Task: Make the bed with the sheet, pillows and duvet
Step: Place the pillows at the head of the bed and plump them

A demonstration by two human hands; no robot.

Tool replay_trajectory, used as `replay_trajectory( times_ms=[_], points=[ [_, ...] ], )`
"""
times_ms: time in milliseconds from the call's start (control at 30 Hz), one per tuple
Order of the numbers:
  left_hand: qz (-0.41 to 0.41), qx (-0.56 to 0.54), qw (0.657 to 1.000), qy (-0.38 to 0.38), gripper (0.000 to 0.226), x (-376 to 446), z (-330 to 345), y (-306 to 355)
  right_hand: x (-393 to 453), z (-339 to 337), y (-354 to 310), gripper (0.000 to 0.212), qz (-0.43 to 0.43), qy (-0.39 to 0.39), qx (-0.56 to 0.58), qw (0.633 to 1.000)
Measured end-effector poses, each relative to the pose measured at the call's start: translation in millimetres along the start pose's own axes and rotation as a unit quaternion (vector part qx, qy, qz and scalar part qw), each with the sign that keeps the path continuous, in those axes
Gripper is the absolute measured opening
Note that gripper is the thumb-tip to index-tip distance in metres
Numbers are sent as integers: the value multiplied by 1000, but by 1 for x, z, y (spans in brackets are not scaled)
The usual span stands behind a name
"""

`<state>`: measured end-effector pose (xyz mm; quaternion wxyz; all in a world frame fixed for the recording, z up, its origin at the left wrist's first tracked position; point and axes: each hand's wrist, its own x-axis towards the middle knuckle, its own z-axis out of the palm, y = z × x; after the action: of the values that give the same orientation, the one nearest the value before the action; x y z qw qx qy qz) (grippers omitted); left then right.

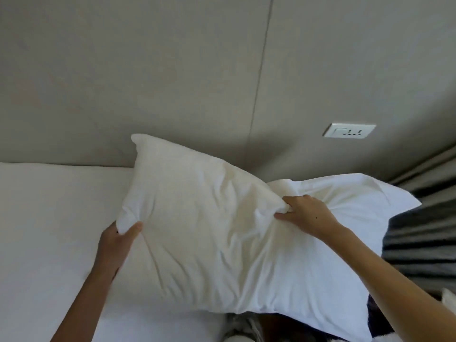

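Both hands (116, 245) (306, 213) grip pillow (197, 230) edges above sheet (49, 218)

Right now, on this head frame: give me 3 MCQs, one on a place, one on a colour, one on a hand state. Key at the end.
1. Where is the wall socket relative to the pillow?
A. above it and to the right
B. below it and to the left
C. hidden behind it

2. What colour is the curtain at the right edge?
A. red
B. grey
C. yellow

3. What is the right hand doing?
A. hanging idle, away from the pillow
B. lying flat on the sheet
C. pinching a bunch of the pillow's fabric

Key: 1 A, the socket sits on the beige headboard panel up and right of the pillow. 2 B, its folds are grey. 3 C, its fingers gather the fabric, while the left hand grips the pillow's left corner over the white sheet.
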<state>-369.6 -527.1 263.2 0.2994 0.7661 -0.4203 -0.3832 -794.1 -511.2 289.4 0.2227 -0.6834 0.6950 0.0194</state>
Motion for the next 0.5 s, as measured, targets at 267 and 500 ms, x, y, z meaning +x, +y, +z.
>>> replay_trajectory(
  times_ms=[267,500],
  points=[
    [-21,182,976,118,58,178,-119,-39,203,50,-161,41,-78,1,-23,997],
    [-20,281,956,81,65,210,-58,-97,236,133,-187,69,-70,-112,-96,987]
  ],
)
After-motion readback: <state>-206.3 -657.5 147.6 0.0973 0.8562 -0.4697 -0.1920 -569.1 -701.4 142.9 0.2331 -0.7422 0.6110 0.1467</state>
